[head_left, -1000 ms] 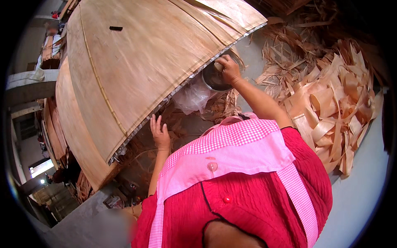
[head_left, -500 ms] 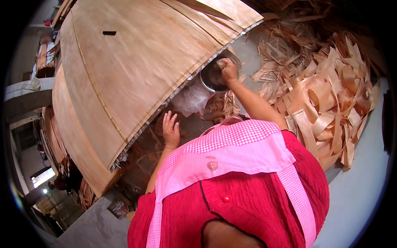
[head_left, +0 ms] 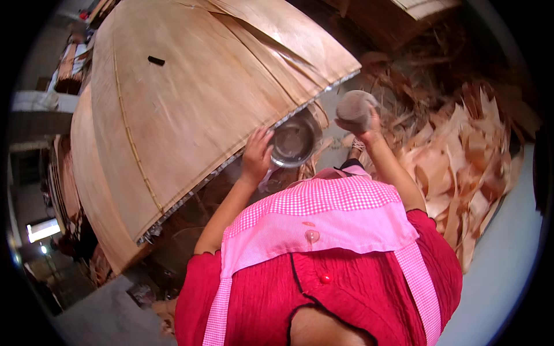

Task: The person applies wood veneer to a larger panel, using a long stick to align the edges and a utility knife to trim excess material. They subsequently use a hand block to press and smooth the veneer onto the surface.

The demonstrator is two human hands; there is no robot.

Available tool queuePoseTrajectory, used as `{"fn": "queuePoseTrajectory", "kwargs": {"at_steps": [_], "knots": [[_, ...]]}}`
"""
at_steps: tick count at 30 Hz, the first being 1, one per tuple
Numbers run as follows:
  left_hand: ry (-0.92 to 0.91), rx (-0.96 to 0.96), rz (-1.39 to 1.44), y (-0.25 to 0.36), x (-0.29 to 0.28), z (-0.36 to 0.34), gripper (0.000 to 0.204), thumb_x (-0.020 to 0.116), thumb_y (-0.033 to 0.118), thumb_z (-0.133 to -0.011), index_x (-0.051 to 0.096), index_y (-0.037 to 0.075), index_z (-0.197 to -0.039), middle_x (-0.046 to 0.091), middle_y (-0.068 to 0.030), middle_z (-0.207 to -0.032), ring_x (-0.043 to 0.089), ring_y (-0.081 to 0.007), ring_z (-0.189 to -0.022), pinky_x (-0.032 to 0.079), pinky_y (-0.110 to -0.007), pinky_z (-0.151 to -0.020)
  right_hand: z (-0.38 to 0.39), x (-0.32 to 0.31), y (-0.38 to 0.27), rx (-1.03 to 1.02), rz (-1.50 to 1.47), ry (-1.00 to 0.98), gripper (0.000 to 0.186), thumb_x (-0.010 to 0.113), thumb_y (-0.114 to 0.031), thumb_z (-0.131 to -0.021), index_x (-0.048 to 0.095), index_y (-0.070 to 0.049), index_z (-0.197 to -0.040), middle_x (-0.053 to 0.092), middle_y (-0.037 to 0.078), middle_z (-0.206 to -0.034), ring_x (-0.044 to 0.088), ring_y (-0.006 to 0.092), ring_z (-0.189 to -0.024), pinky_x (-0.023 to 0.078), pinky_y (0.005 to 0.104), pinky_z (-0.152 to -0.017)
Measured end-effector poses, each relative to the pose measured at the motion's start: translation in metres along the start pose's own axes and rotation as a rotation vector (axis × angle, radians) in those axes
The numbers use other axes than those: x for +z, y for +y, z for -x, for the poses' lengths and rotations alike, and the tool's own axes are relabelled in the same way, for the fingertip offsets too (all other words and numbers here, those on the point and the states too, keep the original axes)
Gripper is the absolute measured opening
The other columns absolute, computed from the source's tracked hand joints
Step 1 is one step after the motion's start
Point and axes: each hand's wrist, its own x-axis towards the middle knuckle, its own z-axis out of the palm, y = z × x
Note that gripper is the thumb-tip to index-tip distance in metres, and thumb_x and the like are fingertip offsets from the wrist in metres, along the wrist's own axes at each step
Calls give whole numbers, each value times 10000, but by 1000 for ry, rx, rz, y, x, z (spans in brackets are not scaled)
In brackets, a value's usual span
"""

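Observation:
In my raised right hand (head_left: pixel 365 124) is a rounded grey-brown lump (head_left: pixel 355 109) with a paler flat top; what it is made of I cannot make out. My left hand (head_left: pixel 257 154) is open, its fingers stretched along the near edge of a stack of thin wood veneer sheets (head_left: pixel 190 98). Just right of those fingers sits a round metal bowl (head_left: pixel 294 141), partly tucked beneath the stack's edge. A little liquid seems to shine inside the bowl. On the top sheet lie a small black block (head_left: pixel 156 60) and a narrow yellowish strip (head_left: pixel 128 132).
A large heap of veneer scraps (head_left: pixel 456 167) covers the floor to the right. More loose shavings (head_left: pixel 404 98) lie behind my right hand. Further veneer stacks (head_left: pixel 68 179) stand at the far left, near a bright screen-like panel (head_left: pixel 43 230).
My right hand has come out of the bowl and moved right, now with the lump in it. My left hand has risen to the stack's edge beside the bowl.

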Motion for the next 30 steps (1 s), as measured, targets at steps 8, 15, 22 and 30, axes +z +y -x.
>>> {"fn": "queuePoseTrajectory", "kwargs": {"at_steps": [8, 15, 22, 30], "knots": [[100, -378, -285, 37, 148, -163, 720, 542, 386, -791, 250, -35, -1298, 198, -190, -1379, 135, -344, -1288, 189, -412, -1031, -50, 23, -206, 25, 139, -22, 669, 531, -587, -707, 400, -201, -1237, 382, 86, -1293, 326, 359, -1187, 251, 623, -932], [181, -806, -531, 34, 194, -235, 776, 488, 483, -796, 242, -65, -1288, 190, -238, -1363, 142, -374, -1272, 155, -453, -1027, -90, 53, -301, 261, 367, -61, 608, 521, -556, -747, 428, -191, -1225, 399, 102, -1279, 334, 350, -1183, 252, 604, -932], [364, -965, -602, 34, 195, -255, 684, 528, 413, -792, 278, 34, -1304, 240, -237, -1342, 244, -377, -1231, 239, -430, -999, -182, 93, -303, 512, 468, -138, 537, 487, -504, -788, 438, -186, -1217, 415, 102, -1269, 378, 341, -1158, 285, 577, -931], [546, -1252, -715, 20, 163, -265, 132, 499, 134, -777, 552, 14, -795, 506, -94, -892, 556, -271, -779, 471, -392, -623, -272, 182, -271, 735, 716, -232, 581, 443, -533, -788, 374, -210, -1266, 376, 82, -1307, 362, 337, -1180, 288, 580, -909]]}}
